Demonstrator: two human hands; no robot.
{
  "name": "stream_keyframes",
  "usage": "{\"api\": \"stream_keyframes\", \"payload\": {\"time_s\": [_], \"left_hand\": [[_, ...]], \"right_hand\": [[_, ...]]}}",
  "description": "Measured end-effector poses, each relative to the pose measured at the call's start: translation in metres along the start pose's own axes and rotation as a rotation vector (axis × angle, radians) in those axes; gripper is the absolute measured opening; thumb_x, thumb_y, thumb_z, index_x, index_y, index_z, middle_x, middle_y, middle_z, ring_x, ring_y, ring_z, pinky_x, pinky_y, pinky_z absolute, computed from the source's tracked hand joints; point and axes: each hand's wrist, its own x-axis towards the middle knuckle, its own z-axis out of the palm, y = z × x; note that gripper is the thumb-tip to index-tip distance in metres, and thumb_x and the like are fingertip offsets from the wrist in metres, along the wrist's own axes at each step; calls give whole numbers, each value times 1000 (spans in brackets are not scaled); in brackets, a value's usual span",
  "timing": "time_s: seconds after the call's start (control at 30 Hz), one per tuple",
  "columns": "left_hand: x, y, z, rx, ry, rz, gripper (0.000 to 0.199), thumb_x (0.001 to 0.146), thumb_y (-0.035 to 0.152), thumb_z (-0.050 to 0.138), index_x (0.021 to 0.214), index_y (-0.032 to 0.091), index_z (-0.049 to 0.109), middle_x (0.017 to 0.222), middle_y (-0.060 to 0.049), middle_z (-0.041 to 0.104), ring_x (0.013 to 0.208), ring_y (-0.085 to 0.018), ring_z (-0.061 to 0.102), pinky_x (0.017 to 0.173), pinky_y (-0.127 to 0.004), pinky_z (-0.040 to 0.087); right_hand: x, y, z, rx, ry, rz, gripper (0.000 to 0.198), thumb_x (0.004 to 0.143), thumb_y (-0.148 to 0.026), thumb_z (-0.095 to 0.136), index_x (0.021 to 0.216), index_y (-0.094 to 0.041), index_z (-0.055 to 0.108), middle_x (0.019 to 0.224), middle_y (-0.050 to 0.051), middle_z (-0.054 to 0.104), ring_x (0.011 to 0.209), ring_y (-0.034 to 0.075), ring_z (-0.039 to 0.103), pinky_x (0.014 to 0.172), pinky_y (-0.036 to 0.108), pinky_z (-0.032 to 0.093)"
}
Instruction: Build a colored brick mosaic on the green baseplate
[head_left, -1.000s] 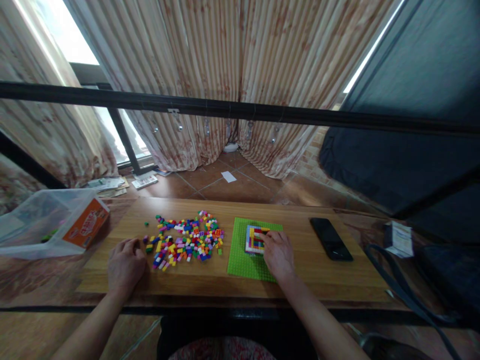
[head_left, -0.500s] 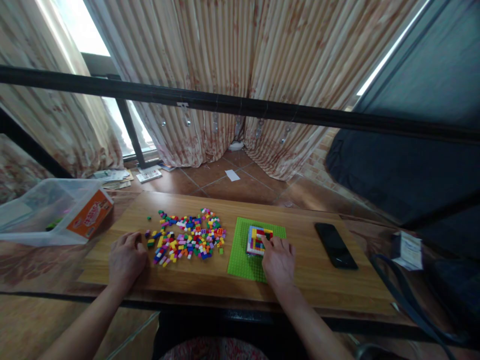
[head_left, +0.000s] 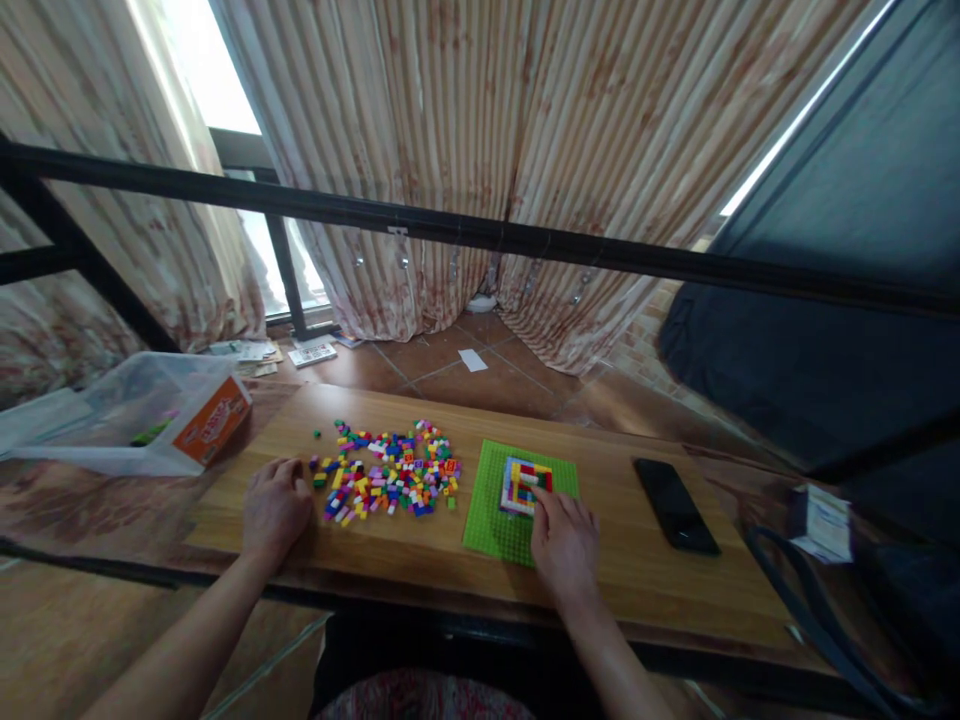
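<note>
A small square structure of toy bricks [head_left: 517, 478], yellow, red, white and other colours, stands on a green baseplate [head_left: 486, 490]. My right hand [head_left: 566, 535] is at its right side, the index finger reaching onto the bricks and the other fingers curled in. Anything small under that fingertip is hidden. Palm down on the wooden board, my left hand [head_left: 276, 505] rests with its fingers curled, and I see nothing in it. Just right of it lies a spread of loose toy bricks [head_left: 390, 475] in many colours.
A black phone [head_left: 675, 505] lies at the board's [head_left: 615, 580] right. On the left stands a clear plastic bin [head_left: 150, 455] with an orange label. A dark metal rail [head_left: 465, 232] crosses in front of the curtains [head_left: 420, 120]. A strap [head_left: 810, 600] hangs at the right.
The whole view has shifted slightly, moving the scene a little rightward. My right index finger has moved from the structure's middle toward its right side. My left hand stays on the board.
</note>
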Motion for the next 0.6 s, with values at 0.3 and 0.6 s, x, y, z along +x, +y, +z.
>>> {"api": "stream_keyframes", "payload": {"time_s": [0.3,0.6], "left_hand": [[-3,6,-1,-39,23,-41,34,82,18,42,105,12,66,111,-15,65,108,-28,57,99,-40,44],[-5,7,-2,-77,28,-55,32,80,16,44,103,13,66,113,-15,64,109,-28,56,100,-40,44]], "right_hand": [[-37,-50,24,341,-113,-122,26,95,-23,44,96,-20,70,90,7,69,88,20,60,80,32,41],[-7,-82,41,243,-240,-109,23,93,-20,47,99,-19,70,96,7,69,93,21,58,84,32,37]]}}
